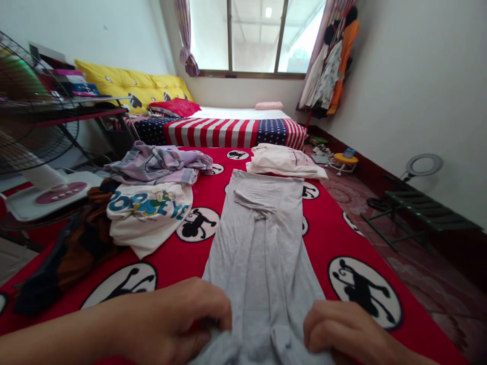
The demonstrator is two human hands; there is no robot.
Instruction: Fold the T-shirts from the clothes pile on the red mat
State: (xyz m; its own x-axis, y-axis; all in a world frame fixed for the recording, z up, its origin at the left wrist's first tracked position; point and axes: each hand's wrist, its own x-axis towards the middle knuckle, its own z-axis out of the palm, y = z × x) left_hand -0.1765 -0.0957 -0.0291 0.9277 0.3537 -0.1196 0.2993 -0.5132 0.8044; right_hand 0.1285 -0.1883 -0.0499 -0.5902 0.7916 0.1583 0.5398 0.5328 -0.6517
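Note:
A grey garment (pixel 262 243) lies stretched lengthwise along the middle of the red bed cover (pixel 327 223). My left hand (pixel 182 319) is closed on its near left edge, fingers curled into the cloth. My right hand (pixel 342 329) is closed on its near right edge in the same way. Both hands are at the bottom of the view, about a garment's width apart.
Left of the grey garment lie a white printed T-shirt (pixel 148 213), a plaid bundle (pixel 160 165) and dark brown clothes (pixel 72 248). A folded pale pink garment (pixel 283 161) lies beyond. A fan (pixel 30 126) stands at left, a green folding rack (pixel 422 213) on the floor at right.

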